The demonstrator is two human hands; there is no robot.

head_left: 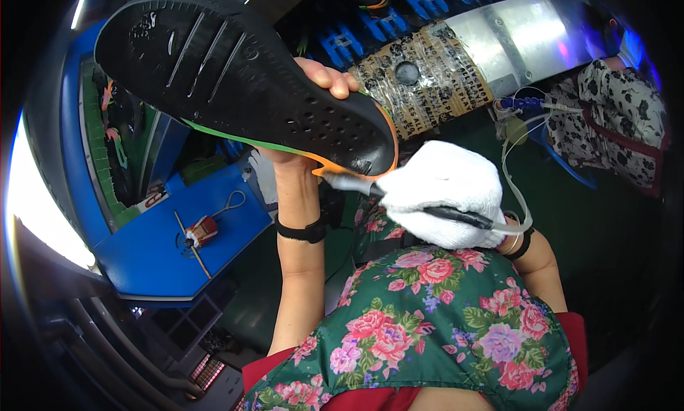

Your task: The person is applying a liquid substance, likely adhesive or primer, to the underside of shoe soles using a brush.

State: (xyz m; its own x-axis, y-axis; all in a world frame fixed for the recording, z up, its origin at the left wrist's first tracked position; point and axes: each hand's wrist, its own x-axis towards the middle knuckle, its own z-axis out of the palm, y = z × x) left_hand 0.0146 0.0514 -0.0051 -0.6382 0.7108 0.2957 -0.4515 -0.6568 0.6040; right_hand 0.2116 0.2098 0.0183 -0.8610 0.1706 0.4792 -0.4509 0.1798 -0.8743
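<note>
My left hand [329,78] grips a large black shoe sole [274,97] from its far edge, fingers curled over the rim and the palm beneath. The sole has a green and orange edge, long grooves toward the wide end and small holes toward the narrow end, with shiny wet-looking patches. A white knit glove covers my right hand [445,190], which is closed around a black-handled brush [349,183]. A clear tube [520,222] runs from its handle. The brush's blurred tip lies at the sole's orange edge, near my left wrist; whether it touches is hard to tell.
At left a blue table [164,258] bears a small red-and-white object [201,230] and a thin stick. Beyond the sole is a taped cardboard-covered surface [427,76] beside a metal panel [516,37]. Blue racks [427,1] line the back. Another person's patterned clothing [620,119] shows at right.
</note>
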